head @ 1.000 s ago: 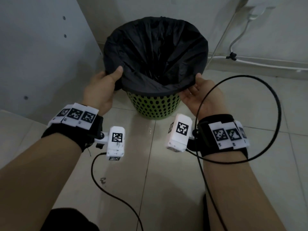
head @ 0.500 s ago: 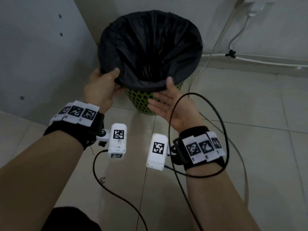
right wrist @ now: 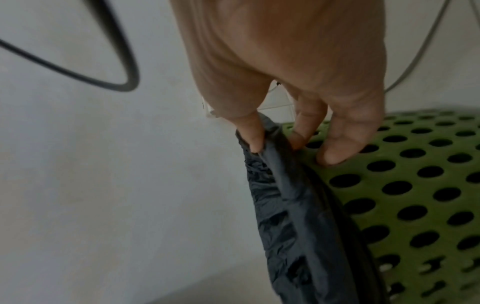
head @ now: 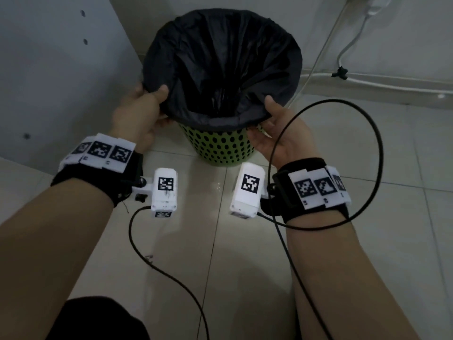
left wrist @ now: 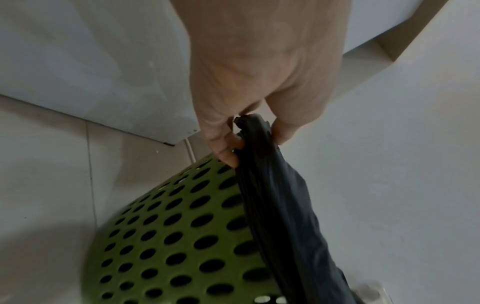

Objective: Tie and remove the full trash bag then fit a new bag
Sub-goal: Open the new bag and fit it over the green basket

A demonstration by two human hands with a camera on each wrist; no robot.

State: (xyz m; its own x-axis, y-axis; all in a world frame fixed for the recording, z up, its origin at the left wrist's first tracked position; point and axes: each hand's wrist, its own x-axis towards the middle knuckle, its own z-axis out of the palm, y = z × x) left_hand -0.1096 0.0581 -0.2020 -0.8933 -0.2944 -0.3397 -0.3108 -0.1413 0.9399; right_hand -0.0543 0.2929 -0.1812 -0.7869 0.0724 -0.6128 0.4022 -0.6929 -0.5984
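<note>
A black trash bag point(head: 220, 60) lines a green perforated bin point(head: 215, 148) that stands on the tiled floor in a corner. Its folded edge covers the bin's rim. My left hand point(head: 147, 104) pinches the bag's edge at the near left of the rim, thumb on top; the left wrist view shows the bag's edge point(left wrist: 259, 144) between thumb and fingers of the left hand point(left wrist: 249, 131), beside the green bin point(left wrist: 176, 236). My right hand point(head: 272, 119) pinches the edge at the near right; in the right wrist view the right hand point(right wrist: 275, 139) holds the black bag point(right wrist: 285, 195), and other fingertips touch the bin's wall point(right wrist: 415, 185).
A grey cabinet panel point(head: 61, 69) stands close on the left of the bin. White cables point(head: 367, 79) run along the wall behind and to the right. A black wrist-camera cable point(head: 355, 155) loops over my right forearm. Tiled floor lies in front.
My right hand moved from under the near middle of the rim out to the near right and now pinches the bag's edge. The left hand kept its hold.
</note>
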